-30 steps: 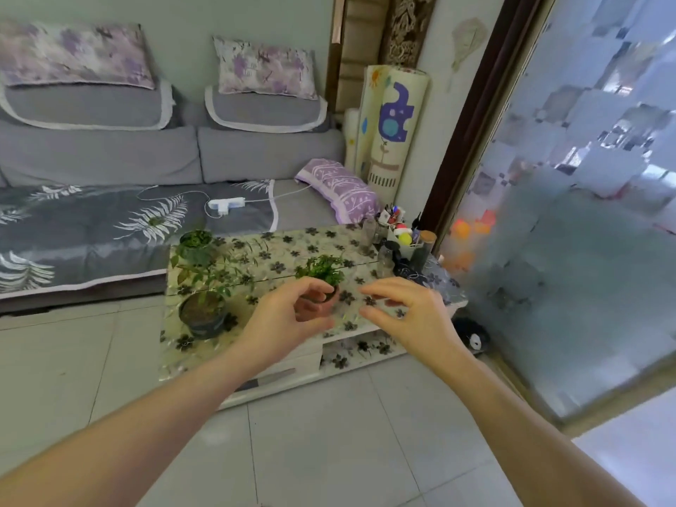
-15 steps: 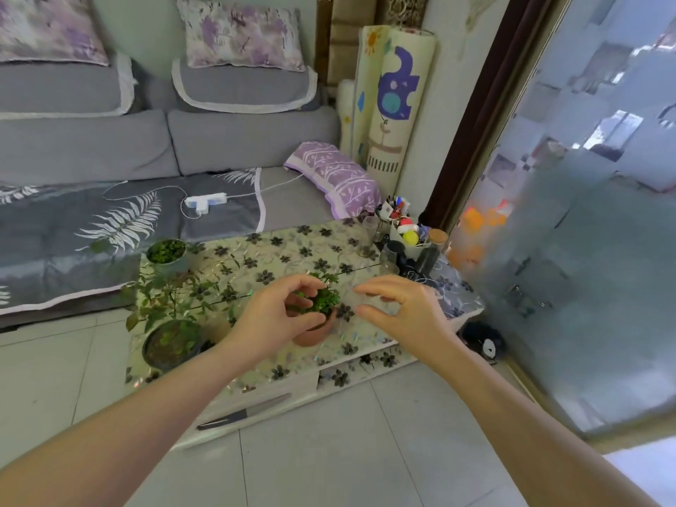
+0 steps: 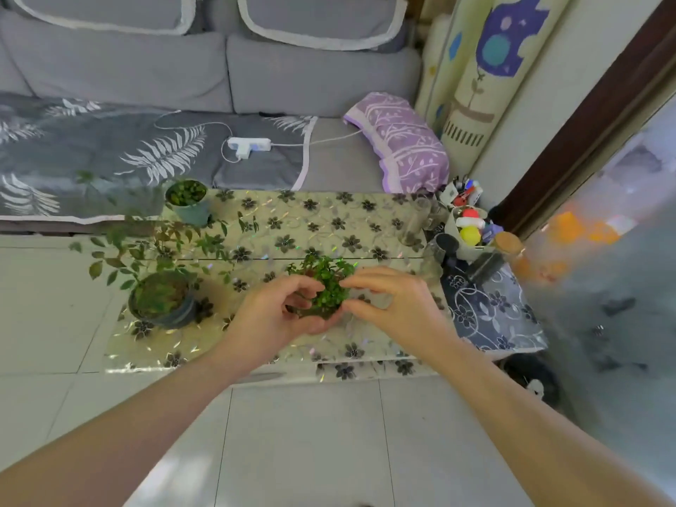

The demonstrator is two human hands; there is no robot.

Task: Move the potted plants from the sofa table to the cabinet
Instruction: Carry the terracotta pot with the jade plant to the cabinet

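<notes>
A small leafy plant [image 3: 325, 285] in a brown pot stands near the front middle of the sofa table [image 3: 322, 221], which has a flower-patterned cover. My left hand [image 3: 278, 316] wraps the pot from the left and below. My right hand [image 3: 395, 305] closes on it from the right, fingertips in the leaves. The pot itself is mostly hidden by my fingers. A larger plant with long leafy stems sits in a dark pot [image 3: 162, 301] at the table's left front. A third small plant in a grey-green pot [image 3: 188, 201] stands at the back left.
Glass jars [image 3: 415, 221] and a box of pens and toys [image 3: 470, 225] crowd the table's right end. A grey sofa [image 3: 219, 78] with a power strip [image 3: 248, 144] lies behind. A frosted glass door [image 3: 603, 305] is on the right. Tiled floor [image 3: 311, 440] lies below.
My view has moved closer and tilted down over the table. Both hands have come together around the small plant's pot.
</notes>
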